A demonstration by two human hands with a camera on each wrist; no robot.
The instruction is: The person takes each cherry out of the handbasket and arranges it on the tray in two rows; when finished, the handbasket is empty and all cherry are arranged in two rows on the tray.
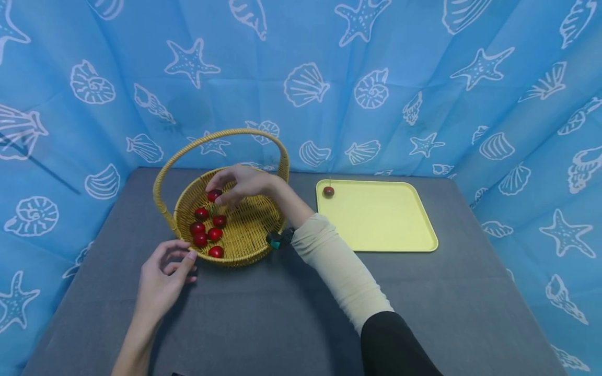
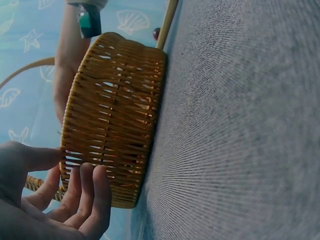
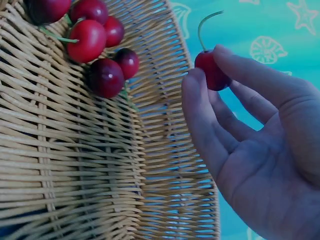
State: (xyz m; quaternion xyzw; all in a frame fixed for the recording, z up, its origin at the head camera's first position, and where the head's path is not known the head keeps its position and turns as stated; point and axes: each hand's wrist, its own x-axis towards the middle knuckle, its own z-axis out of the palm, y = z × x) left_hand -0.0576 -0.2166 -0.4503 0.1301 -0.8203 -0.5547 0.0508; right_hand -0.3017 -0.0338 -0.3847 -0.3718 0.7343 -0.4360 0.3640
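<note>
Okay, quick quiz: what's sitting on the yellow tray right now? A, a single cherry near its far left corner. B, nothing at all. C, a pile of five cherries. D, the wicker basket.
A: the head view shows one cherry alone on the yellow tray, near its far left corner, while the wicker basket stands beside it on the table.

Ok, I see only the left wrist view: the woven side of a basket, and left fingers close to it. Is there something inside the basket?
Observer: Yes. The head view shows several red cherries lying in the basket.
Operator: And where is the right hand?
Observer: The right hand is over the basket and pinches one held cherry between thumb and fingertip.
Operator: Is anything beside the basket?
Observer: A yellow tray lies to its right, with a lone cherry in the far left corner.
</note>
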